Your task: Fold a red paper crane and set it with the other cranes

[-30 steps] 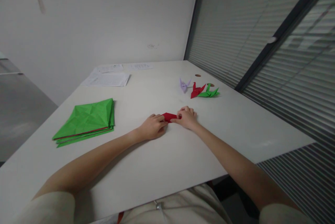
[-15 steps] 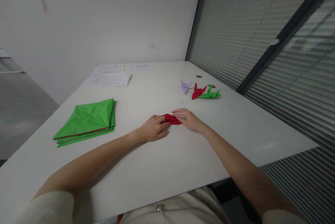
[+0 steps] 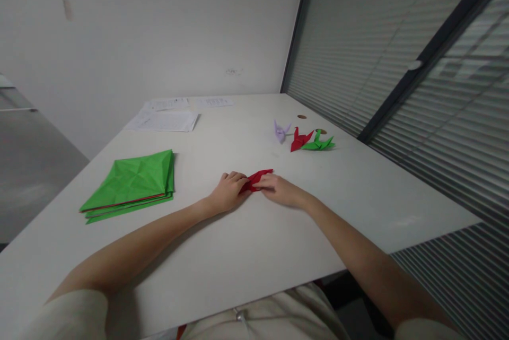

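Red paper (image 3: 258, 177) between both hands' grip — pinched.

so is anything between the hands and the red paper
Nothing visible. The left hand and the right hand both touch the red paper, pinching it on the table. The green stack lies apart to the left, the folded figures farther back to the right.
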`<state>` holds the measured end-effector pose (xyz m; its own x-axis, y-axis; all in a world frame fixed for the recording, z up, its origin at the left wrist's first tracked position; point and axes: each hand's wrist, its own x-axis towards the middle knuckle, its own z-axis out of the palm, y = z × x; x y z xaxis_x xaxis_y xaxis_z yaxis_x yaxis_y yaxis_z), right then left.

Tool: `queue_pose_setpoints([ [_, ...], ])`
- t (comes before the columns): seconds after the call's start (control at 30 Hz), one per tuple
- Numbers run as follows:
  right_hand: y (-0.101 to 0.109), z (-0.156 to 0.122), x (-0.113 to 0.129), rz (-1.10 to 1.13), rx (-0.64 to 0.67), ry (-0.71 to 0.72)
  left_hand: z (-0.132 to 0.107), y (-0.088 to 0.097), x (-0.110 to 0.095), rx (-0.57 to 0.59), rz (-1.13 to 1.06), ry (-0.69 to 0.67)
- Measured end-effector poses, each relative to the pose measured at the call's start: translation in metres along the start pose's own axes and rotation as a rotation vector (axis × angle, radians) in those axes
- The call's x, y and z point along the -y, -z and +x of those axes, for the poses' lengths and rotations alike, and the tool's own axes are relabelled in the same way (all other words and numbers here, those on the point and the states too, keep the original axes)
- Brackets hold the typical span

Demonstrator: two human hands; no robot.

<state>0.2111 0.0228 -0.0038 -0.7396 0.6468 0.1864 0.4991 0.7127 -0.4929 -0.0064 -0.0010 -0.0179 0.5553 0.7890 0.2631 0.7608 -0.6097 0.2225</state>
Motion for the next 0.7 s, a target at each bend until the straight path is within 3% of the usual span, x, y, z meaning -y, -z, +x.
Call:
queue_pose_setpoints([
  [0.13,0.001,0.0,-0.007,-0.043,-0.046,0.023,0.0,-0.005,0.001,0.037,-0.055,-0.097],
  [0.27,0.003,0.0,-0.014,-0.024,0.005,0.075,0.0,-0.009,0.004,-0.003,-0.051,-0.169],
  [0.4,-0.001,0.001,-0.015,-0.064,-0.032,0.128,0.001,-0.008,0.004,-0.014,-0.099,-0.243],
  [0.7,-0.012,0.006,-0.007,-0.198,-0.085,0.139,0.004,-0.004,0.003,-0.04,0.027,-0.159],
])
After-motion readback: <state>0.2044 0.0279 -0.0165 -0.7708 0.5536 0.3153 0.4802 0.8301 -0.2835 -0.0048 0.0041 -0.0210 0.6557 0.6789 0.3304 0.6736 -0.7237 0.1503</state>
